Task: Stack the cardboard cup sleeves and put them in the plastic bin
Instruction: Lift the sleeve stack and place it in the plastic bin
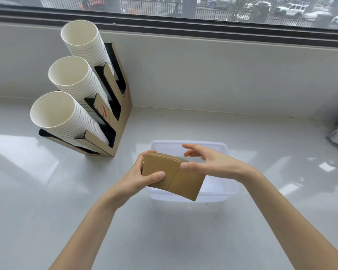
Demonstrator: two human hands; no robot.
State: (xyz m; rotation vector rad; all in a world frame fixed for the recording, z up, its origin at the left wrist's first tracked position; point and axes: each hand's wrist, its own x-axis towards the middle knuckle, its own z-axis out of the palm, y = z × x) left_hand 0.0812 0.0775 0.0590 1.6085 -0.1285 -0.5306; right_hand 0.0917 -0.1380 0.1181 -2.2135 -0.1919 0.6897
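Gripped from both ends, the stack of cardboard cup sleeves (173,177) hangs in the air just above the plastic bin (229,189), tilted so that its right corner points down toward the near wall of the bin. Under everything lies the white counter (183,240), smooth and glossy, with soft reflections of the window light. At the back left stands a brown cardboard cup holder (123,114) with black inner walls, and three leaning columns of white paper cups (70,76) rest in it, their ribbed rims packed close. The bin is rectangular, of cloudy translucent plastic with rounded corners. Both forearms are bare and reach forward from the lower edge. The left hand (142,177) closes on the left end of the stack, thumb flat on the top face and fingers underneath. The right hand (209,162) pinches the far edge with the thumb on top, while its other fingers spread loosely over the bin. The sleeves are flat, matte brown, with one glued seam running across the top one.
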